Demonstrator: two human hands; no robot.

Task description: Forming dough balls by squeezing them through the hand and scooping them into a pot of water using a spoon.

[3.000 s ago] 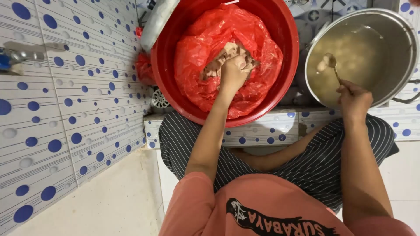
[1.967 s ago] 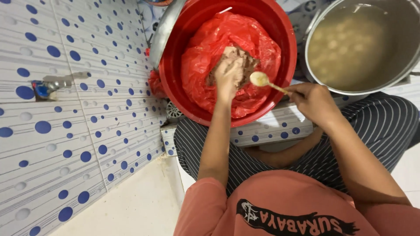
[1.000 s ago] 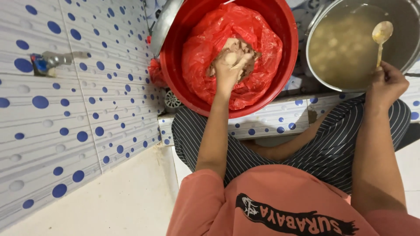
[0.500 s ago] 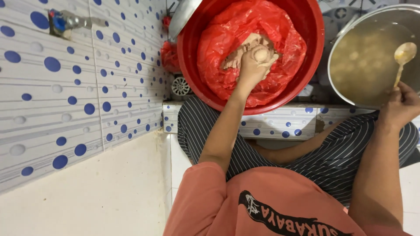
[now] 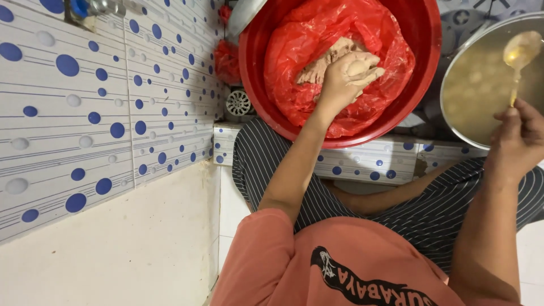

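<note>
The left hand [image 5: 345, 76] was clenched in a grip on a ball of pale paste [image 5: 358, 68], squeezed up between thumb and forefinger, above the paste mass [image 5: 326, 62] lying in the red plastic liner [image 5: 294, 56] of the red basin [image 5: 255, 73]. The right hand [image 5: 518, 139] held a grip on a spoon [image 5: 520, 51], its bowl raised over the cloudy broth in the metal pot [image 5: 453, 96] just beside the basin
</note>
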